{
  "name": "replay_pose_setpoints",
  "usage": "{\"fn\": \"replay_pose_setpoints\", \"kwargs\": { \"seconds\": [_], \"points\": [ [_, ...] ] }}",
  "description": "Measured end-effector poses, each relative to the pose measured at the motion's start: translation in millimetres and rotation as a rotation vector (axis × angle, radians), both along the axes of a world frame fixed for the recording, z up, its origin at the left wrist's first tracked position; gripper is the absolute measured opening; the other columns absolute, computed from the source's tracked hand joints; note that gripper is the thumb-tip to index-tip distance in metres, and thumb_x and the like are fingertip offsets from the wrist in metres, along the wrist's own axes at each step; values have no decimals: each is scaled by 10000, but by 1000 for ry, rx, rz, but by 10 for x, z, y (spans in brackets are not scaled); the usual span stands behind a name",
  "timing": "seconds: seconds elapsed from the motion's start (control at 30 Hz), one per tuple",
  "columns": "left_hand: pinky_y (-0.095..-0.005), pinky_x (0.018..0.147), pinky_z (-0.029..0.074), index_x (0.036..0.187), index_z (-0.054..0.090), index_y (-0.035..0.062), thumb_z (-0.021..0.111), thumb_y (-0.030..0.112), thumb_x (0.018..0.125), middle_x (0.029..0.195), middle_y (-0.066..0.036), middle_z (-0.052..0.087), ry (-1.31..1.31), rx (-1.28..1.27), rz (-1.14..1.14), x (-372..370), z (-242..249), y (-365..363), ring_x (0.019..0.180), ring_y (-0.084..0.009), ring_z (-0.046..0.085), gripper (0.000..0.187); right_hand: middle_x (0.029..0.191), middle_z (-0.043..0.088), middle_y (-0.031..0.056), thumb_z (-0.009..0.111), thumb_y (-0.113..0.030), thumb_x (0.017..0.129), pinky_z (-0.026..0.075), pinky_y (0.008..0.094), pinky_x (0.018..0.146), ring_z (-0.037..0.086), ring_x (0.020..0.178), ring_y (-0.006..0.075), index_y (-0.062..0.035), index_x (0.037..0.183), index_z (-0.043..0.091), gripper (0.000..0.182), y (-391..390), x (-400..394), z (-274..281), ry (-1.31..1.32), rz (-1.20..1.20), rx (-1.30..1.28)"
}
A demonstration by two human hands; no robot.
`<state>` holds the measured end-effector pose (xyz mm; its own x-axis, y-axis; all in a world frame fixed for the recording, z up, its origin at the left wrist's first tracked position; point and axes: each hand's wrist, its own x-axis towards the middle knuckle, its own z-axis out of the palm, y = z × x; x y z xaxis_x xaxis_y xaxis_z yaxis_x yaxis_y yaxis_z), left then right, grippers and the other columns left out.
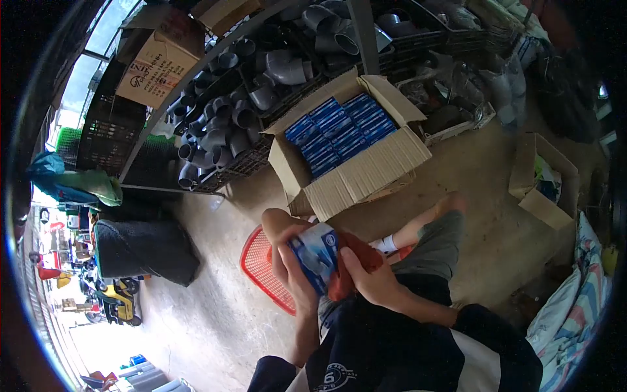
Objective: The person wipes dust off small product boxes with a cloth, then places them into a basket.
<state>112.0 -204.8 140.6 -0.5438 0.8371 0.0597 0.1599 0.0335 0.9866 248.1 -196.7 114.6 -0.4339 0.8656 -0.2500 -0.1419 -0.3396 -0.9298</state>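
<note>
My left hand is wrapped round a small blue-and-white carton, held tilted above my lap. A crumpled red cloth lies against the carton's right side. My right hand grips this cloth, thumb on top, and presses it to the carton. Below and left of my hands stands a red plastic basket, partly hidden by my arm and knee. Ahead of me is an open cardboard box filled with rows of similar blue cartons.
Racks of grey pipe fittings line the back, with a labelled cardboard box on the upper left. To the right are a smaller open box and a striped sack. A dark mesh roll stands left.
</note>
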Motion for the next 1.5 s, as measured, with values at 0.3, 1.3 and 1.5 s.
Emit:
{"fn": "replay_pose_setpoints", "kwargs": {
  "seconds": [0.3, 1.3, 1.5],
  "points": [
    [-297, 912, 477, 1366, 464, 44, 411, 314, 1057, 1249, -149, 532, -147, -198, -17, 131, -142, -151, 1059, -192, 584, 414, 890, 689, 273, 574, -428, 958, 558, 474, 745, 683, 849, 443, -31, 1240, 607, 488, 206, 96, 21, -435, -22, 294],
    [-374, 974, 430, 1242, 504, -4, 346, 264, 1084, 1155, -182, 569, 72, -74, 152, -215, -479, 46, 1075, -271, 554, 349, 1554, 225, 295, 658, -216, 908, 176, 583, 1177, 182, 1460, 483, 63, 1503, 241, 778, -121, -254, -143, -392, 147, 819],
    [-373, 1002, 407, 1240, 500, -10, 332, 292, 1090, 1171, -174, 561, 215, -119, -1, -122, -475, -91, 1114, -268, 542, 377, 1575, 201, 282, 670, -192, 904, 223, 582, 1168, 195, 1453, 503, 43, 1507, 261, 765, -35, -229, -209, -342, 42, 833]
  ]
}}
